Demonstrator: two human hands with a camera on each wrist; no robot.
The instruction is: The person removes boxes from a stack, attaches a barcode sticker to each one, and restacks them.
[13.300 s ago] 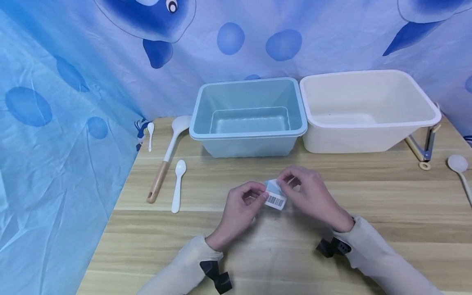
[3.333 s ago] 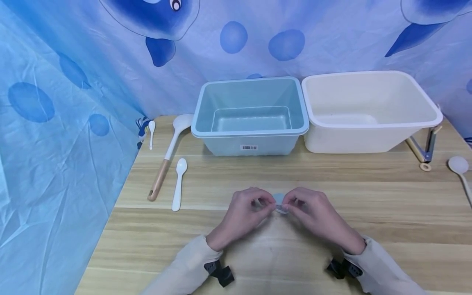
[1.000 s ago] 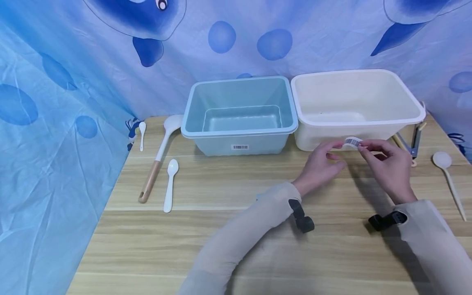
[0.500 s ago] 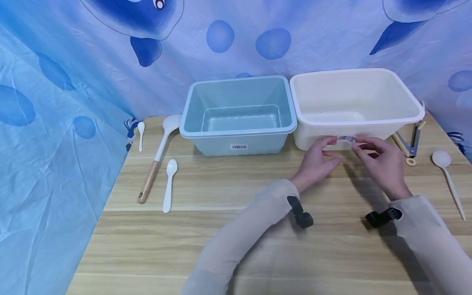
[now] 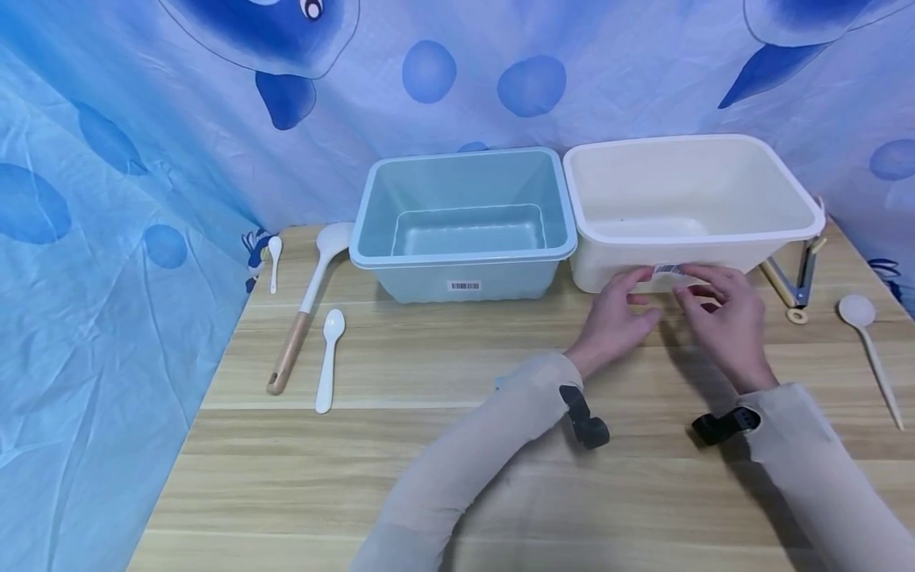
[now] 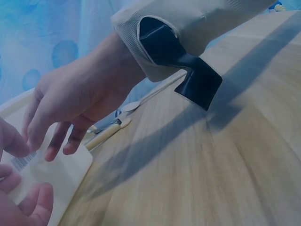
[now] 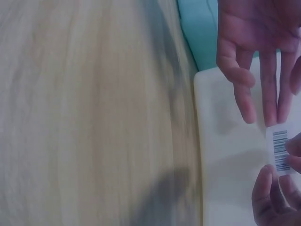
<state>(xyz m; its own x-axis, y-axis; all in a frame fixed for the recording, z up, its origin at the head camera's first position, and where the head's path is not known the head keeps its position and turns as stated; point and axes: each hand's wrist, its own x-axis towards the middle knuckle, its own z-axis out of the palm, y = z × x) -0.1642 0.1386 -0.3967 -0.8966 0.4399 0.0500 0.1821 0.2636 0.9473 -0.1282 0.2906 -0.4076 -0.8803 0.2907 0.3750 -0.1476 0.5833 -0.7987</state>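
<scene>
A small white barcode label (image 5: 668, 269) lies against the front wall of the white bin (image 5: 779, 246). My left hand (image 5: 611, 322) touches the label's left end with straight fingertips, its thumb held away below. At the other end, my right hand (image 5: 731, 326) presses the label with its fingertips, and the thumb is bent underneath. The right wrist view shows the barcode label (image 7: 281, 150) between both hands, its printed side facing out and its far end partly covered by fingers. A second barcode label (image 5: 464, 285) sits flat on the light-blue bin's (image 5: 400, 278) front.
Left of the bins lie a ladle (image 5: 307, 302) with a wooden handle, a white spoon (image 5: 330, 357) and a smaller spoon (image 5: 275, 262). Tongs (image 5: 793, 286) and another spoon (image 5: 870, 349) are on the right. A bit of light-blue scrap (image 5: 499, 383) shows beside my left sleeve.
Earlier, a label was handled over the table and one appeared on the light-blue bin. Another moved to the white bin; its curved right end now lies flatter, with my right hand shifted left.
</scene>
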